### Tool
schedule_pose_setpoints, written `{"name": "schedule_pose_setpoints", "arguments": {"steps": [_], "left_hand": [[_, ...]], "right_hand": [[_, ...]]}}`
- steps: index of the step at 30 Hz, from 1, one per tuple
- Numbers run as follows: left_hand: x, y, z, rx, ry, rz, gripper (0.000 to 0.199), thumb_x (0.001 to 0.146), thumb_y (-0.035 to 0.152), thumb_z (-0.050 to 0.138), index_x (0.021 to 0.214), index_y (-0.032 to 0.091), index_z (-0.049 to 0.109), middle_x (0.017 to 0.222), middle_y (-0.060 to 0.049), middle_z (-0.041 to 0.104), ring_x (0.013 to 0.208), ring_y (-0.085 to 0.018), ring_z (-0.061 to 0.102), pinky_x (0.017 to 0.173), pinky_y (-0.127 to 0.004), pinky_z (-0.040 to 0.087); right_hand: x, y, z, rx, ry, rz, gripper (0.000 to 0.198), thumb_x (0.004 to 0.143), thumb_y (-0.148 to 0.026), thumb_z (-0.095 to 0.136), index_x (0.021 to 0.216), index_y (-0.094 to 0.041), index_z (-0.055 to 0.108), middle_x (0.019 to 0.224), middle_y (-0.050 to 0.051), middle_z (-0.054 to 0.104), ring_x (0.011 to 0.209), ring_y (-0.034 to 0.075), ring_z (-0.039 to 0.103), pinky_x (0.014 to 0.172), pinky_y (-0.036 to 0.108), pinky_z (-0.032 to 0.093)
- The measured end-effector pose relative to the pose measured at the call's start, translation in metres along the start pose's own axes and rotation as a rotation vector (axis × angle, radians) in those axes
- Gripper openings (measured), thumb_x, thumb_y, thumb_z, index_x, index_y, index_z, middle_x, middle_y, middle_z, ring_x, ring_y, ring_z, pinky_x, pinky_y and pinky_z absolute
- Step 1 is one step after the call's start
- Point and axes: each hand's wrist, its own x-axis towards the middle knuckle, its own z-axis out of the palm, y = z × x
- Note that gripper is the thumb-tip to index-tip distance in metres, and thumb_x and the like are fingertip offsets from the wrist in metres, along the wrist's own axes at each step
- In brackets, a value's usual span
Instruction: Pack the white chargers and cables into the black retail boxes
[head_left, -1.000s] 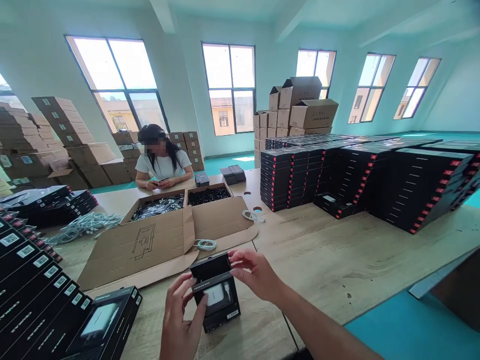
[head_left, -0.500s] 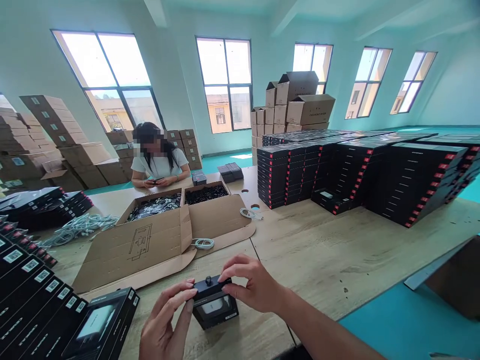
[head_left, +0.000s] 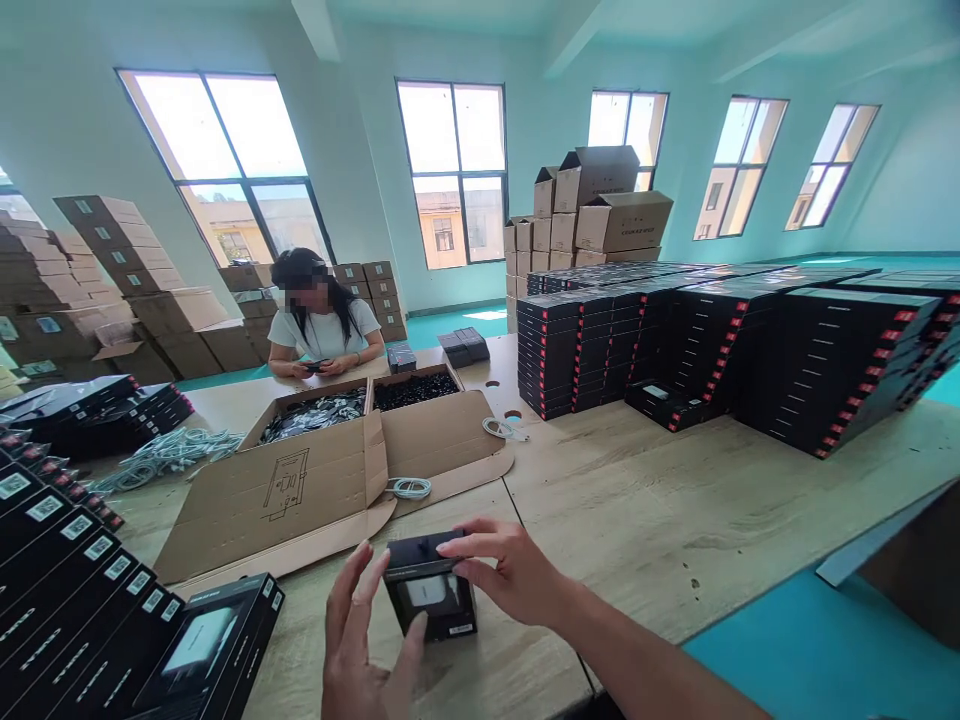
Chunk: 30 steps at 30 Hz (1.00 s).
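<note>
A small black retail box stands upright on the near part of the table, its clear front window showing a white device inside. My right hand has thumb and fingers pinched on the box's top right edge. At its left side my left hand is spread, fingers apart. The left fingertips are near the box's left edge, and the thumb overlaps its lower front; I cannot tell whether they touch it. To the left, a similar windowed box leans against a row of black boxes.
Open cartons of small parts stand ahead, flaps spread toward me. Coiled white cables lie on the flap and table. Tall stacks of black boxes fill the right back. A person sits across the table.
My left hand has loosened from the box's top left edge, its thumb now lower before the front. The box front faces me more squarely. My right hand stays on the top edge.
</note>
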Motion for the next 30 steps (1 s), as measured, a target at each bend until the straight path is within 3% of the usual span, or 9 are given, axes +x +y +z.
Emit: {"name": "schedule_pose_setpoints", "arguments": {"steps": [2, 4, 8, 11, 14, 16, 20, 26, 30], "left_hand": [[-0.009, 0.016, 0.014, 0.132, 0.025, -0.058, 0.093, 0.083, 0.04, 0.07, 0.16, 0.027, 0.02, 0.161, -0.021, 0.03, 0.145, -0.043, 0.037, 0.108, -0.064, 0.045], [-0.013, 0.03, 0.022, 0.28, 0.023, -0.058, 0.101, 0.08, 0.033, 0.07, 0.162, 0.024, 0.012, 0.158, -0.025, 0.027, 0.142, -0.047, 0.037, 0.105, -0.068, 0.045], [0.008, 0.027, -0.005, 0.47, 0.009, 0.047, 0.076, 0.08, 0.022, 0.062, 0.151, 0.019, 0.036, 0.148, -0.022, 0.039, 0.135, -0.043, 0.045, 0.108, -0.062, 0.044], [0.038, -0.006, -0.058, 0.635, -0.017, 0.036, 0.059, 0.083, 0.031, 0.057, 0.139, 0.013, 0.053, 0.146, -0.024, 0.044, 0.131, -0.043, 0.05, 0.109, -0.059, 0.044], [0.059, -0.056, -0.105, 0.788, -0.138, -0.202, 0.066, 0.082, 0.04, 0.054, 0.142, 0.012, 0.054, 0.149, -0.024, 0.046, 0.133, -0.046, 0.05, 0.111, -0.059, 0.042], [0.062, -0.089, -0.123, 0.815, -0.284, -0.332, 0.068, 0.079, 0.042, 0.051, 0.138, 0.007, 0.057, 0.147, -0.027, 0.052, 0.135, -0.046, 0.05, 0.114, -0.059, 0.039], [0.049, -0.123, -0.128, 0.788, -0.399, -0.327, 0.062, 0.081, 0.038, 0.042, 0.13, 0.006, 0.061, 0.136, -0.024, 0.066, 0.135, -0.038, 0.055, 0.116, -0.051, 0.04], [0.031, -0.112, -0.133, 0.912, -0.413, -0.366, 0.069, 0.086, 0.042, 0.035, 0.141, 0.005, 0.052, 0.148, -0.024, 0.058, 0.135, -0.038, 0.055, 0.108, -0.053, 0.047], [0.032, -0.099, -0.14, 0.851, -0.382, -0.399, 0.063, 0.084, 0.037, 0.04, 0.137, 0.006, 0.055, 0.143, -0.023, 0.062, 0.132, -0.039, 0.057, 0.108, -0.053, 0.046]], "right_hand": [[0.004, 0.005, 0.013, 0.129, 0.128, 0.111, 0.031, 0.093, -0.045, 0.067, 0.114, -0.027, 0.08, 0.117, 0.01, 0.075, 0.107, 0.026, 0.07, 0.081, 0.034, 0.059], [0.008, 0.008, 0.025, 0.297, 0.172, 0.224, 0.037, 0.088, -0.052, 0.071, 0.114, -0.026, 0.079, 0.113, 0.009, 0.076, 0.1, 0.026, 0.072, 0.08, 0.036, 0.06], [0.003, 0.02, 0.028, 0.404, 0.149, 0.372, 0.056, 0.085, -0.06, 0.071, 0.132, -0.028, 0.07, 0.123, 0.009, 0.073, 0.107, 0.028, 0.069, 0.08, 0.038, 0.06], [-0.012, 0.042, 0.011, 0.264, 0.174, 0.421, 0.054, 0.085, -0.061, 0.069, 0.123, -0.023, 0.074, 0.118, 0.012, 0.074, 0.107, 0.029, 0.068, 0.082, 0.04, 0.058], [-0.032, 0.066, -0.006, 0.158, 0.208, 0.481, 0.05, 0.081, -0.059, 0.07, 0.111, -0.02, 0.079, 0.109, 0.013, 0.076, 0.101, 0.031, 0.07, 0.081, 0.043, 0.059], [-0.043, 0.077, -0.012, 0.157, 0.262, 0.504, 0.047, 0.079, -0.057, 0.072, 0.107, -0.02, 0.08, 0.106, 0.013, 0.076, 0.101, 0.032, 0.07, 0.08, 0.044, 0.06], [-0.054, 0.084, -0.016, 0.223, 0.325, 0.493, 0.042, 0.078, -0.055, 0.074, 0.102, -0.021, 0.08, 0.109, 0.013, 0.076, 0.102, 0.032, 0.072, 0.078, 0.043, 0.061], [-0.054, 0.075, -0.022, 0.248, 0.241, 0.526, 0.04, 0.083, -0.053, 0.07, 0.107, -0.022, 0.079, 0.118, 0.013, 0.074, 0.109, 0.032, 0.07, 0.08, 0.042, 0.062], [-0.059, 0.074, -0.047, 0.11, 0.199, 0.503, 0.035, 0.087, -0.047, 0.065, 0.108, -0.022, 0.079, 0.122, 0.012, 0.072, 0.107, 0.03, 0.07, 0.079, 0.039, 0.061]]}}
